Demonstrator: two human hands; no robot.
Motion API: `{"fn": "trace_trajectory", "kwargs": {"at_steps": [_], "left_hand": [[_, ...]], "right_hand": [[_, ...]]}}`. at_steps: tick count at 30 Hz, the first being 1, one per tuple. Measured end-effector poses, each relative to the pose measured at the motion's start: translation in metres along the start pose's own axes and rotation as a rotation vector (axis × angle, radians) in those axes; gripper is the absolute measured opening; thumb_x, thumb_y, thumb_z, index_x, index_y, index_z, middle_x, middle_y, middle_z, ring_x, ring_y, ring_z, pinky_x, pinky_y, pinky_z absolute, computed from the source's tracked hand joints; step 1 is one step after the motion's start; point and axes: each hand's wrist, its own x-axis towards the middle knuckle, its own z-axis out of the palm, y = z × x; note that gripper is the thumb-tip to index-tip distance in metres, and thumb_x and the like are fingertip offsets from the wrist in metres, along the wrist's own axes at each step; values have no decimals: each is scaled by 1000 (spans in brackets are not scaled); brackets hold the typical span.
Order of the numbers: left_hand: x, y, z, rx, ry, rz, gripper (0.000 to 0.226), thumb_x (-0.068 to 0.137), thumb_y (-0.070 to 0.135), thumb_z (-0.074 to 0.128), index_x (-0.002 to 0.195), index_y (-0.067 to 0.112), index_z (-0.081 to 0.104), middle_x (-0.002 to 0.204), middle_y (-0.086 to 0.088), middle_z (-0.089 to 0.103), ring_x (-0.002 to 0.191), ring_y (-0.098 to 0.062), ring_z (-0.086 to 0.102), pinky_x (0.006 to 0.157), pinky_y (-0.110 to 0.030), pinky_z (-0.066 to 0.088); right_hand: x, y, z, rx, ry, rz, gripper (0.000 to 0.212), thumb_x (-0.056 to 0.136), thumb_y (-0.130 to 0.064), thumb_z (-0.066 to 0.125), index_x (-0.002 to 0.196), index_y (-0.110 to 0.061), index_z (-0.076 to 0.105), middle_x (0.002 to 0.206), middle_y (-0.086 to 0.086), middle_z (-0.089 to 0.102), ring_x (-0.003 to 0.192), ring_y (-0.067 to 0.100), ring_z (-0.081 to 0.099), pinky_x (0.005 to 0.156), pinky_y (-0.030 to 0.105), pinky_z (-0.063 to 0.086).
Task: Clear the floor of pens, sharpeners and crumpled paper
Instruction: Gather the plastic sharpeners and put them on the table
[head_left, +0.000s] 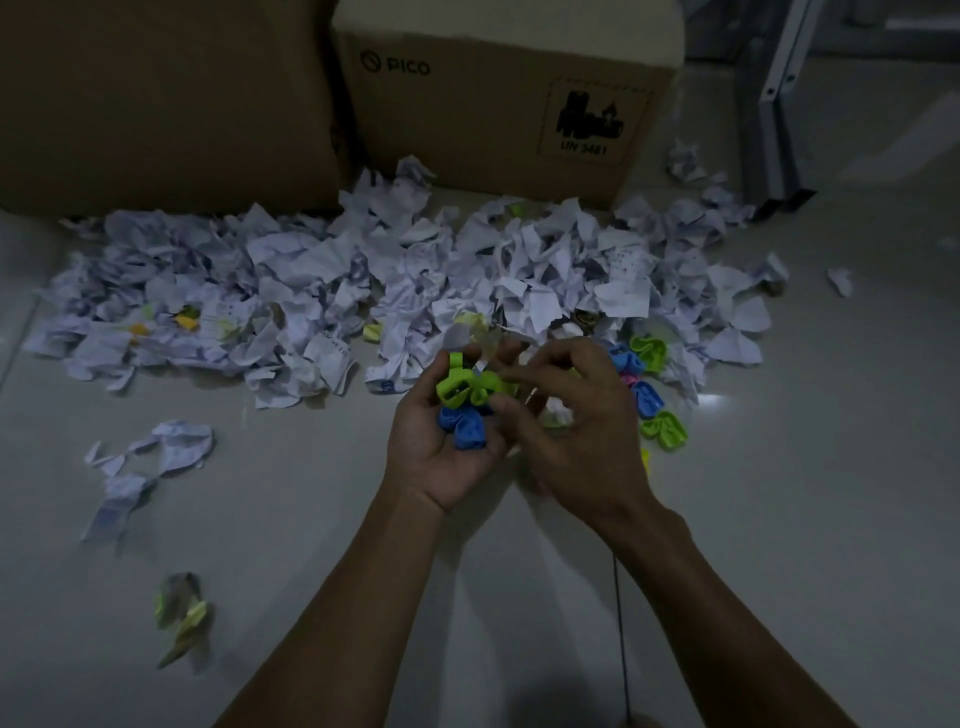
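Note:
My left hand (441, 452) is cupped palm up and holds several sharpeners (465, 408), green ones on top and blue ones below. My right hand (571, 415) hovers just beside it, fingers curled and fingertips touching the green sharpeners in the left palm. More blue, green and pink sharpeners (647, 387) lie on the floor right of my right hand. A wide heap of crumpled white paper (363, 275) covers the floor beyond my hands. No pen is clearly visible.
Two cardboard boxes stand behind the heap, a plain box (166, 104) at left and a PICO box (498, 93) at centre. Metal furniture legs (774, 114) stand at the far right. Loose paper scraps (150, 462) and a yellow-green crumpled piece (182, 613) lie on the pale floor at left.

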Motion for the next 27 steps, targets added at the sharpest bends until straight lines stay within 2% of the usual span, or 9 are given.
{"fn": "trace_trajectory", "kwargs": {"at_steps": [3, 5, 8, 10, 12, 14, 18, 21, 27], "left_hand": [[6, 4, -6, -1, -12, -5, 32, 96, 38, 45, 93, 13, 64, 118, -17, 65, 106, -39, 64, 80, -50, 56], [10, 7, -10, -28, -13, -9, 35, 98, 39, 44, 94, 12, 66, 126, -17, 59, 112, -40, 61, 82, -52, 55], [16, 10, -12, -53, -11, -9, 34, 97, 39, 45, 101, 12, 66, 130, -17, 56, 113, -40, 60, 83, -52, 54], [19, 9, -10, -44, -11, -14, 33, 95, 38, 47, 110, 13, 62, 127, -18, 59, 111, -40, 61, 84, -52, 54], [22, 7, -8, -11, -13, -16, 33, 94, 38, 48, 110, 13, 63, 121, -18, 63, 109, -39, 63, 83, -51, 55], [26, 6, -7, 12, -8, -20, 36, 95, 39, 46, 102, 11, 67, 120, -17, 63, 109, -38, 63, 81, -49, 56], [31, 5, -5, 14, -11, -29, 39, 98, 43, 42, 115, 13, 61, 121, -17, 63, 108, -39, 63, 80, -49, 56], [33, 2, -6, 4, -19, -38, 42, 96, 41, 44, 105, 9, 70, 118, -17, 65, 106, -40, 64, 81, -50, 56], [30, -3, -6, 16, 0, -29, 42, 88, 38, 51, 97, 5, 75, 115, -17, 67, 108, -38, 63, 93, -48, 50]], "right_hand": [[-5, 21, -17, -28, 35, 124, 19, 78, -23, 74, 95, -16, 75, 91, 1, 62, 86, 14, 59, 74, 19, 42], [-10, 38, -25, -174, -110, 159, 30, 71, -34, 74, 96, -17, 76, 93, -1, 63, 91, 17, 57, 77, 25, 42], [-19, 48, -29, -376, -332, 107, 53, 57, -59, 75, 98, -25, 75, 94, -7, 63, 93, 18, 51, 75, 33, 43], [-21, 49, -28, -435, -421, 72, 68, 47, -71, 72, 101, -29, 72, 94, -9, 61, 94, 19, 50, 73, 36, 42], [-21, 49, -26, -443, -464, 66, 74, 43, -75, 70, 103, -31, 68, 95, -11, 59, 94, 19, 48, 71, 36, 38], [-19, 51, -23, -430, -472, 49, 71, 43, -73, 70, 100, -32, 66, 94, -12, 57, 91, 17, 46, 69, 33, 33], [-17, 53, -19, -418, -433, 9, 59, 49, -67, 74, 93, -29, 67, 90, -10, 57, 87, 16, 48, 69, 30, 29], [-19, 51, -13, -388, -336, 50, 49, 58, -63, 73, 88, -24, 67, 85, -6, 59, 83, 15, 49, 69, 30, 34], [-20, 44, -3, -402, -252, 137, 25, 62, -34, 69, 82, -20, 66, 78, -1, 61, 77, 23, 57, 67, 36, 45]]}}
